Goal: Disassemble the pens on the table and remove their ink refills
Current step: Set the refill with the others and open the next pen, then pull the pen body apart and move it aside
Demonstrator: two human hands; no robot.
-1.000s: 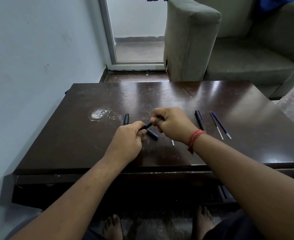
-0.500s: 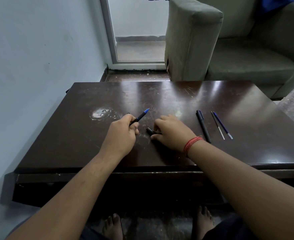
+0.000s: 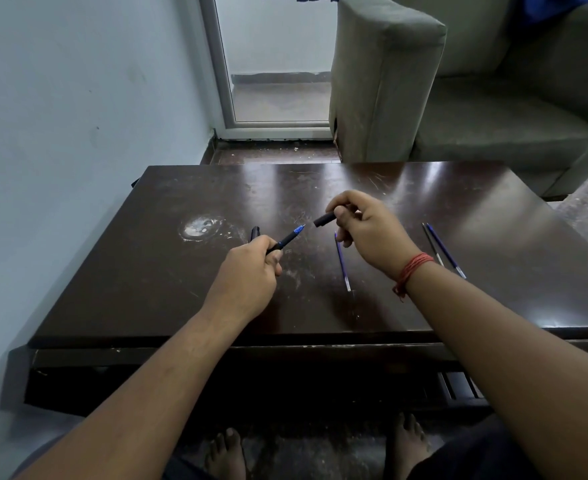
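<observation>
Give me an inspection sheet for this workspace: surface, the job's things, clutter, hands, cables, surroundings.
Surface: dark wooden table, scratched, with a whitish stain at left.
Job's things: blue-tipped pen in the left hand; black cap piece in the right hand; one blue refill lying between the hands; two more refills side by side at right; a black pen part behind the left hand.
Clutter: nothing seen.
Hands: left hand closed on the pen; right hand pinching the cap piece, red thread on the wrist.
Cables: nothing seen.
Surroundings: grey sofa, wall, glass door.
</observation>
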